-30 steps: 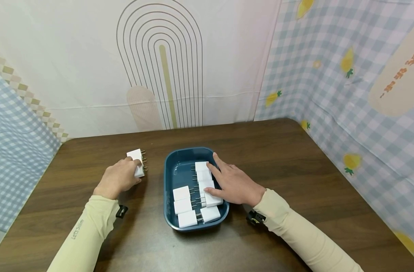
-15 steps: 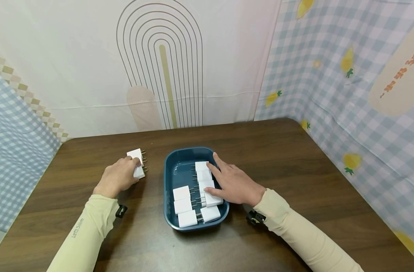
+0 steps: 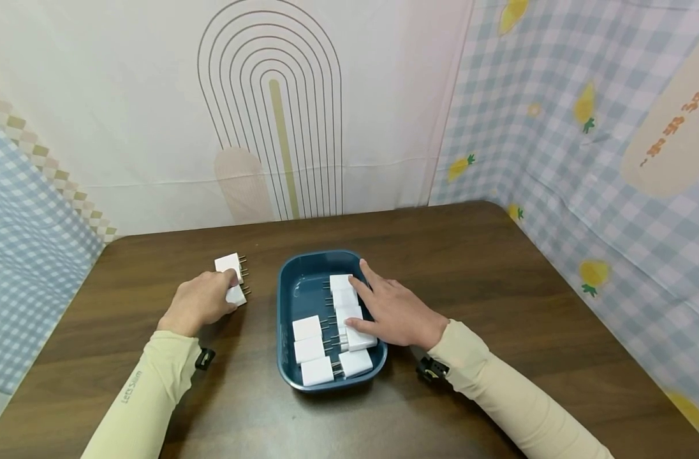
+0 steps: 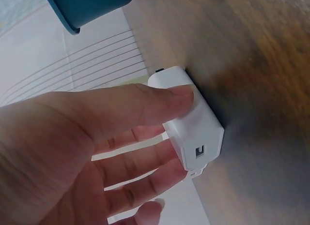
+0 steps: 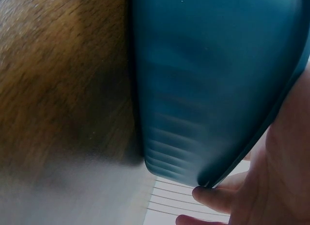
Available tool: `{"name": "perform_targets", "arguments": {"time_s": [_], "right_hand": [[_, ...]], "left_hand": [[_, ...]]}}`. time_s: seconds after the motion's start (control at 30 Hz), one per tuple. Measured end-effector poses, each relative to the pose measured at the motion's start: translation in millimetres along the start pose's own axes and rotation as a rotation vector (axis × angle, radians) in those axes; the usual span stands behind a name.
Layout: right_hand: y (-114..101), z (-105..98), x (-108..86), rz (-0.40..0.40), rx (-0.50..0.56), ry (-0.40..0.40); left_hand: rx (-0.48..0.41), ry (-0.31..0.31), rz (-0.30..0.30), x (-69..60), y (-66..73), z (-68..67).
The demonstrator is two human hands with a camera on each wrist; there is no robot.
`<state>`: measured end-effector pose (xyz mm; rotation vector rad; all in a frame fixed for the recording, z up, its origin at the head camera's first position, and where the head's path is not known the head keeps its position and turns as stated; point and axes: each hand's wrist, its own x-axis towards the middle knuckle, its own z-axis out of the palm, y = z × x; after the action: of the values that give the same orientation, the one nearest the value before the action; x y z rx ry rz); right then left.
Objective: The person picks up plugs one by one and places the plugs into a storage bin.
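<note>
On the left of the table, my left hand pinches a white USB charger between thumb and fingers. The left wrist view shows the thumb on top of this charger, its USB port facing the camera. Just beyond it lies a second white charger, prongs pointing right. Several more white chargers lie in a dark blue tray at the centre. My right hand rests over the tray's right rim with fingers spread, its fingertips above chargers; whether they touch them I cannot tell.
The brown wooden table extends around the tray. Behind it hangs a patterned white cloth, with a blue checked cloth along the right side.
The charger in my left hand has shifted slightly nearer and turned a little against the one beyond it. My right hand and the tray have stayed put.
</note>
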<state>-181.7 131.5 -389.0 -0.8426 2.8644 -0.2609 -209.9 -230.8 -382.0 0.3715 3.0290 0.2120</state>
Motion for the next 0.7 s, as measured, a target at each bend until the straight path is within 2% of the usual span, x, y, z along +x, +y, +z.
{"name": "perform_targets", "arguments": {"time_s": [0.4,0.7], "right_hand": [[1,2,0.5,0.005,0.003,-0.002],[1,2,1.8,0.007,0.005,-0.003]], "left_hand": [[0.063,0.068,0.046,-1.9,5.0,-1.1],[0.039,0.141,0.085,-5.9,16.8,-9.6]]}}
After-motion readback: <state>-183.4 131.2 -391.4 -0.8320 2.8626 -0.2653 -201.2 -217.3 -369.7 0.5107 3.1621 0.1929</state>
